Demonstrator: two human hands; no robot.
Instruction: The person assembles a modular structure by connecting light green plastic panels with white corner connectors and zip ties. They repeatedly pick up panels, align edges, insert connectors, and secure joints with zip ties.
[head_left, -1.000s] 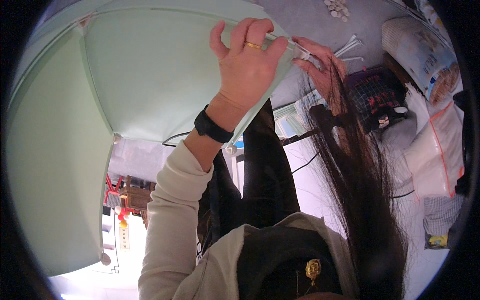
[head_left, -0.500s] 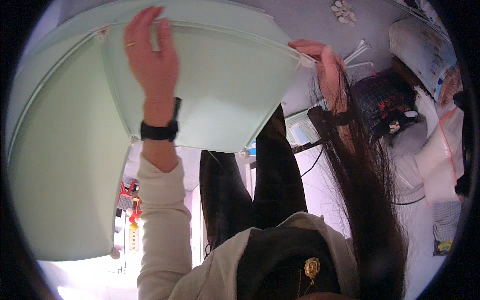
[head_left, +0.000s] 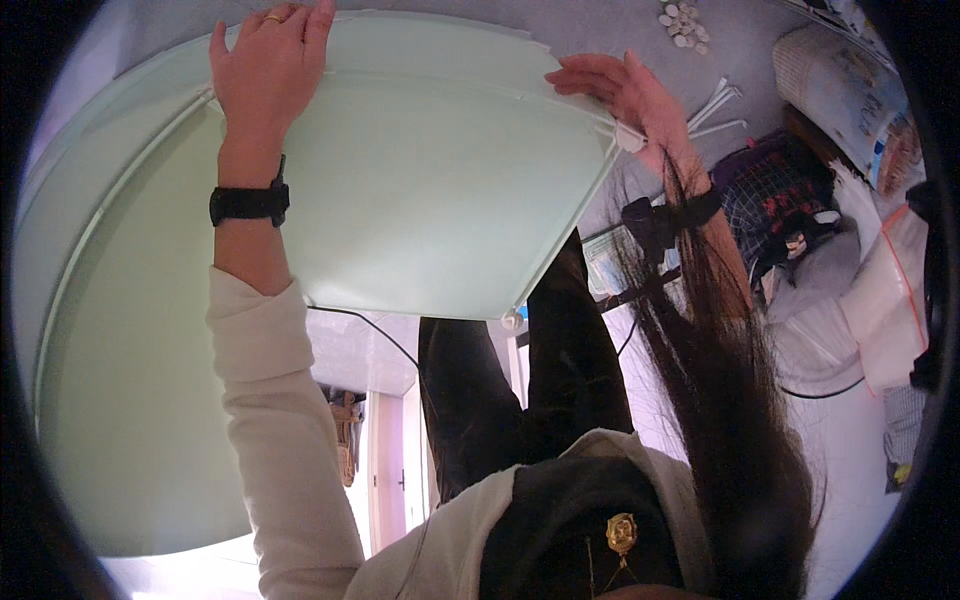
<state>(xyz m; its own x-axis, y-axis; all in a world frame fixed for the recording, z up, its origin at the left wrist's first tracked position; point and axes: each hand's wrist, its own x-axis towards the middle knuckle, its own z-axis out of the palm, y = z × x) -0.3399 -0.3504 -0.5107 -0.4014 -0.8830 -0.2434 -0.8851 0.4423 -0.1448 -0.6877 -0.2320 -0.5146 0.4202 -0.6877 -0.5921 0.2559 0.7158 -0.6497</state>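
1. The left hand (head_left: 268,70) is resting at the far border of a pale green panel (head_left: 430,200), its fingers bending forward over the edge; whether they are gripping, I cannot tell.
2. The right hand (head_left: 650,105) is reaching over the panel's right corner, fingers loosely extended, thumb standing apart, palm lying beside a small white connector (head_left: 629,137).
3. The panel is spreading between and below both hands: smooth, faintly sheeny, broad, with straight edges bowing in the lens.
4. A slim, pale rod (head_left: 120,205) is running down and left from beneath the left hand.
5. A rounded white connector (head_left: 513,320) is capping the panel's near corner, below and left of the right hand.
6. Beyond the right hand, thin white rods (head_left: 715,105) are lying fanned out; farther off, small white pieces (head_left: 685,25) are clustering.
7. Right of that hand, dark checked cloth (head_left: 760,190) is lying crumpled.
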